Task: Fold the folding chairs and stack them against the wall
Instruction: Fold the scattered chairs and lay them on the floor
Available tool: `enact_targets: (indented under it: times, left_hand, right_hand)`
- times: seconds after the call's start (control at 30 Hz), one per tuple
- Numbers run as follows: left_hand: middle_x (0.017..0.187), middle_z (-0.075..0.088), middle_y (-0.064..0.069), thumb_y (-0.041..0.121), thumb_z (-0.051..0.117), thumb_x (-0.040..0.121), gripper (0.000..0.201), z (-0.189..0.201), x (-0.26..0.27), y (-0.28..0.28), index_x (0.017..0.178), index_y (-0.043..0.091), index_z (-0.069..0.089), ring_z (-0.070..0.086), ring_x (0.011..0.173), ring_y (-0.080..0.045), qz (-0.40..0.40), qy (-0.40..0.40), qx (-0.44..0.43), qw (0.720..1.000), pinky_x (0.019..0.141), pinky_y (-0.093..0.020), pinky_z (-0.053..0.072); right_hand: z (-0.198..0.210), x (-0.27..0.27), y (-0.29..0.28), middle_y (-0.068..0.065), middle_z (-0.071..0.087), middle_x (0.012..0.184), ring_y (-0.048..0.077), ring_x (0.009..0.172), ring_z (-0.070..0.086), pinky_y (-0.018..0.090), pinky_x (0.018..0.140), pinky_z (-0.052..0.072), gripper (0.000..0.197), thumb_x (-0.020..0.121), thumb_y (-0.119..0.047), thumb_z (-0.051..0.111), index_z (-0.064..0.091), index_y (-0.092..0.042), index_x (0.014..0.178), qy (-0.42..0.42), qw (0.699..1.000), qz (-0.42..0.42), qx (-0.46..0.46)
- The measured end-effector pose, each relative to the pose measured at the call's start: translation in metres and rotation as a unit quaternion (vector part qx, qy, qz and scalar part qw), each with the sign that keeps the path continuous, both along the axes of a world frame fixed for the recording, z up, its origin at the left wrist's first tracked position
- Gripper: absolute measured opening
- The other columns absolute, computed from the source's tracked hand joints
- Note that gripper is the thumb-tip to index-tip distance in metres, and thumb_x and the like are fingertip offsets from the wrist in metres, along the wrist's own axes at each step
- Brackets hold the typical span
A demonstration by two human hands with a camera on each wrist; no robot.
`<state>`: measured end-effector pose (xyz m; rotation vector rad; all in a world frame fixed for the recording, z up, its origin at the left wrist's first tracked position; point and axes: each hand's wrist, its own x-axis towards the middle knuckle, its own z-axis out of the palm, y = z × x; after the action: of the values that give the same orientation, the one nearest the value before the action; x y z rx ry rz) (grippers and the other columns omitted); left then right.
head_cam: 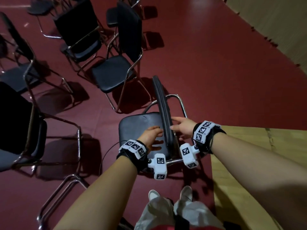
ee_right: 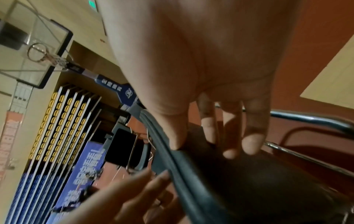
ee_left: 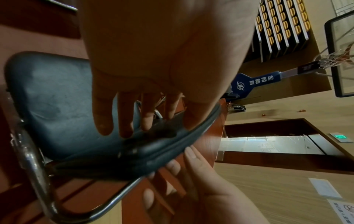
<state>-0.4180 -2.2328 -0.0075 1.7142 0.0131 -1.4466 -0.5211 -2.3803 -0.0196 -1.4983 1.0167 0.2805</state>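
Observation:
A black padded folding chair stands unfolded right in front of me, its seat (head_cam: 137, 128) level and its backrest (head_cam: 162, 103) upright, seen edge-on from above. My left hand (head_cam: 153, 136) is on the seat side of the backrest with fingers spread and straight. In the left wrist view those fingers (ee_left: 122, 125) reach over the seat (ee_left: 57, 98) and the thumb lies at the backrest's top edge (ee_left: 191, 136). My right hand (head_cam: 178, 126) is on the rear side, its fingers (ee_right: 249, 144) straight behind the backrest (ee_right: 191, 166) and its thumb at the edge. Neither hand curls round anything.
Several more unfolded black chairs stand to the left and behind (head_cam: 113, 73), (head_cam: 79, 35), (head_cam: 20, 122). A chrome chair frame (head_cam: 63, 193) lies near my left leg. Tan wooden flooring (head_cam: 249, 163) borders the red floor (head_cam: 207, 72) on the right. My shoes (head_cam: 186, 193) are below.

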Motion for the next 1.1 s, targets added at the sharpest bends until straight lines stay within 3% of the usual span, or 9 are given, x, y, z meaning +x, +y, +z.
enact_targets:
  times: [0.07,0.17,0.3,0.43,0.6,0.73,0.83,0.97,1.1]
  left_hand:
    - [0.123,0.063,-0.003,0.036,0.060,0.096,0.040,-0.003,-0.002,0.008,0.135,0.031,0.050,0.061,0.112,-0.030,0.003,-0.013,0.009,1.000,0.090,-0.046,0.052]
    - [0.113,0.063,0.002,0.035,0.062,0.095,0.044,-0.009,0.000,0.024,0.134,0.035,0.042,0.060,0.111,-0.026,0.044,-0.044,0.030,0.998,0.099,-0.051,0.048]
    - [0.119,0.064,-0.001,0.020,0.065,0.092,0.061,-0.029,0.008,0.053,0.142,0.037,0.036,0.059,0.104,-0.020,0.077,-0.091,0.044,0.992,0.090,-0.048,0.049]
    - [0.118,0.064,-0.006,0.009,0.061,0.088,0.058,-0.057,0.029,0.085,0.139,0.029,0.040,0.063,0.099,-0.025,0.147,-0.148,0.057,0.976,0.085,-0.043,0.055]
    - [0.115,0.063,-0.011,0.009,0.056,0.088,0.045,-0.110,0.080,0.136,0.128,0.027,0.043,0.064,0.103,-0.034,0.189,-0.153,0.095,0.965,0.094,-0.054,0.054]
    - [0.112,0.062,-0.011,0.012,0.055,0.089,0.036,-0.149,0.114,0.172,0.119,0.027,0.043,0.065,0.094,-0.032,0.192,-0.139,0.120,0.964,0.083,-0.055,0.059]
    - [0.112,0.060,-0.009,0.014,0.056,0.089,0.042,-0.181,0.136,0.194,0.128,0.023,0.044,0.062,0.089,-0.026,0.211,-0.127,0.130,0.960,0.075,-0.047,0.059]
    - [0.117,0.061,-0.012,0.012,0.058,0.086,0.049,-0.221,0.158,0.219,0.132,0.020,0.044,0.064,0.096,-0.032,0.215,-0.105,0.142,0.961,0.070,-0.042,0.059]
    - [0.117,0.063,-0.014,0.006,0.063,0.081,0.049,-0.255,0.174,0.237,0.124,0.021,0.045,0.066,0.099,-0.035,0.220,-0.089,0.144,0.961,0.064,-0.038,0.058]
  right_hand:
    - [-0.004,0.000,0.015,0.001,0.064,0.085,0.015,0.067,0.060,0.028,0.054,0.050,0.054,0.097,-0.015,0.059,0.043,-0.033,0.145,0.005,0.999,0.028,0.033]
    - [-0.022,0.007,0.034,0.002,0.062,0.084,0.016,0.065,0.059,0.028,0.053,0.046,0.052,0.096,-0.010,0.058,0.046,-0.030,0.143,0.013,0.996,0.061,0.067]
    - [-0.048,0.021,0.057,0.004,0.060,0.088,0.016,0.064,0.057,0.027,0.053,0.044,0.038,0.097,-0.009,0.056,0.053,-0.023,0.133,0.021,0.993,0.077,0.085]
    - [-0.073,0.037,0.079,0.005,0.058,0.089,0.017,0.070,0.056,0.030,0.055,0.046,0.036,0.096,-0.012,0.058,0.054,-0.018,0.132,0.038,0.995,0.067,0.068]
    - [-0.118,0.066,0.110,0.010,0.057,0.097,0.021,0.083,0.058,0.028,0.052,0.045,0.034,0.096,-0.010,0.058,0.056,-0.018,0.129,0.058,0.996,0.034,0.058]
    - [-0.165,0.089,0.143,0.008,0.059,0.094,0.021,0.086,0.060,0.029,0.055,0.047,0.039,0.095,-0.012,0.060,0.056,-0.019,0.133,0.088,0.995,-0.004,0.052]
    - [-0.200,0.103,0.168,0.004,0.059,0.093,0.019,0.088,0.060,0.032,0.062,0.051,0.044,0.094,-0.013,0.060,0.052,-0.022,0.137,0.106,0.993,-0.019,0.054]
    - [-0.241,0.113,0.190,0.005,0.062,0.105,0.020,0.099,0.064,0.038,0.076,0.057,0.051,0.093,-0.018,0.063,0.046,-0.027,0.141,0.144,0.988,-0.018,0.053]
    - [-0.270,0.119,0.201,0.005,0.058,0.092,0.020,0.085,0.057,0.033,0.060,0.050,0.058,0.093,-0.015,0.063,0.040,-0.025,0.146,0.155,0.986,-0.033,0.054]
